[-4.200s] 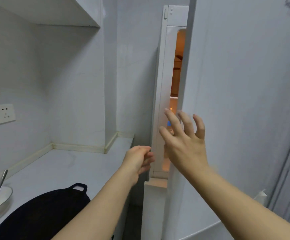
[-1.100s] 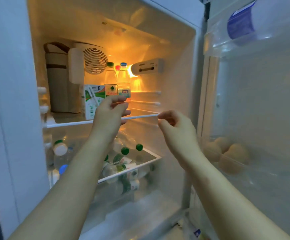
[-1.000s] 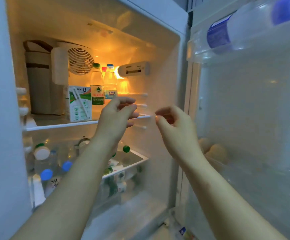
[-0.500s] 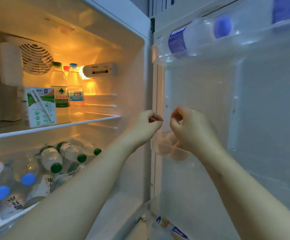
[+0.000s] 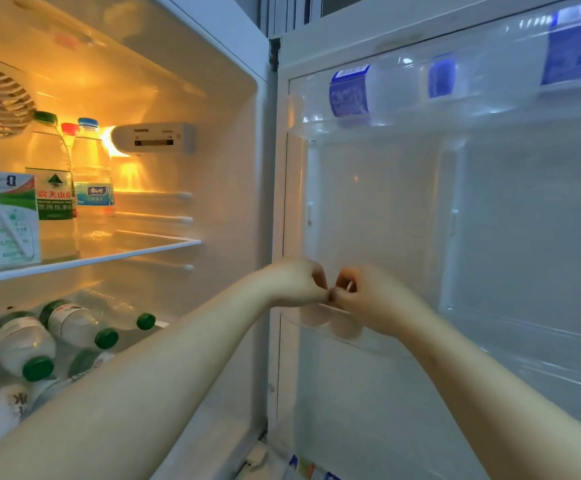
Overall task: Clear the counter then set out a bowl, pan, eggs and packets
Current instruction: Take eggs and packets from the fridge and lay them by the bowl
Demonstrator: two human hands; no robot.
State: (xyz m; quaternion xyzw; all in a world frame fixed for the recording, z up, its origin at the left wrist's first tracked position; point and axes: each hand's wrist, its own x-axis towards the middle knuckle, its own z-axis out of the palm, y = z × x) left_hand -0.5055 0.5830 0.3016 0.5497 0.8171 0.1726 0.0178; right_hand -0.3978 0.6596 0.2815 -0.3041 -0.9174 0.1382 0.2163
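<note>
Where curled fingers meet, hold unclear, pale round eggs behind clear shelf.

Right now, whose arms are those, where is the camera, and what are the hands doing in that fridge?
No machine here: these are a person's two bare hands. The camera sits on the person's head, so you look along their arms into an open fridge. The left hand and right hand meet, fingers curled, above the eggs in the clear door shelf. Whether they hold anything is too blurry to tell. Water bottles and a carton stand on the glass shelf.
</note>
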